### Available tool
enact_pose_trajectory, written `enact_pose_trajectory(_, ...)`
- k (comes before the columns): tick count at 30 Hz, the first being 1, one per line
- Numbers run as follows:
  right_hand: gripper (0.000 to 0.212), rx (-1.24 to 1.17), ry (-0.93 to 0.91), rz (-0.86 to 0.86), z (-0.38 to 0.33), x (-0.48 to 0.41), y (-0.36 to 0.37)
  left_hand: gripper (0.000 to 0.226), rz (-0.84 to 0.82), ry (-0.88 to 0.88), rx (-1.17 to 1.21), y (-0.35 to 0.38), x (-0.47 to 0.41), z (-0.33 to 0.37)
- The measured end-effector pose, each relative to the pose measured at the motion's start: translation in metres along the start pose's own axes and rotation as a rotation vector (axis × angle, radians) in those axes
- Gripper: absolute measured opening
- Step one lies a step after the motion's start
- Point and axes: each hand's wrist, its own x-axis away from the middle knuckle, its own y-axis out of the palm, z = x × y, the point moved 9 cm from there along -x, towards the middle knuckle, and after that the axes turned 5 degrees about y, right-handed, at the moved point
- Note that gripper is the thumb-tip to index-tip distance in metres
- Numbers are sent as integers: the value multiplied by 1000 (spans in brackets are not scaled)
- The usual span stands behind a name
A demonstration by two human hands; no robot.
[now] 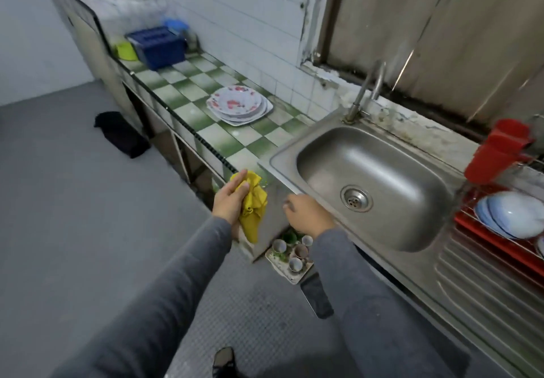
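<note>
The left hand (pixel 232 198) holds a yellow cloth (pixel 253 210). Its grip is closed on the cloth, with the fingers lying over the top. The cloth is bunched up, and one end hangs down below the hand. It is at the front edge of the bench (pixel 206 130), just beside the left corner of the sink (pixel 282 154).

The right hand (pixel 306 213) is at the front corner of the sink, near the cloth. Only its back shows and the fingers bend down, so I cannot tell if its grip is closed on anything.

A stack of plates (pixel 238 104) with red flowers sits on the green and white bench, well apart from the hands. A blue crate (pixel 159 45) is far down the bench. A tap (pixel 368 89) stands behind the sink. On the right are a red cup (pixel 500 148) and bowls (pixel 512 213) in a rack (pixel 497 241). A tray (pixel 297 277) of small cups sits on the floor under the hands.
</note>
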Motion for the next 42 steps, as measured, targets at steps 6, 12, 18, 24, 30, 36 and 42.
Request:
enact_pose_trajectory(6, 30, -14, -40, -22, -80, -64, 24, 43, 58, 35, 2, -64, -52, 50)
enact_pose_trajectory(12, 31, -29, -61, 1, -126, -133, 22, 32, 107, 78, -70, -105, -121, 81)
enact_pose_trajectory(18, 35, -31, -26, 44, -144, -226, 24, 34, 125, 94, -101, -122, -212, 92)
enact_pose_trajectory(24, 32, -28, 15, 58, -147, -330, 21, 37, 124, 43, -145, -121, -320, 98)
enact_pose_trajectory(30, 35, -92, 106, 61, -140, -419, 12, 39, 86, -1, -212, -110, -408, 105)
enact_pose_trajectory(36, 40, -234, 180, 26, -131, -477, 14, 40, 110, -71, -230, -112, -476, 103)
enact_pose_trajectory(42, 41, -419, 368, 24, -114, -515, 24, 38, 42, -119, -252, -107, -538, 105)
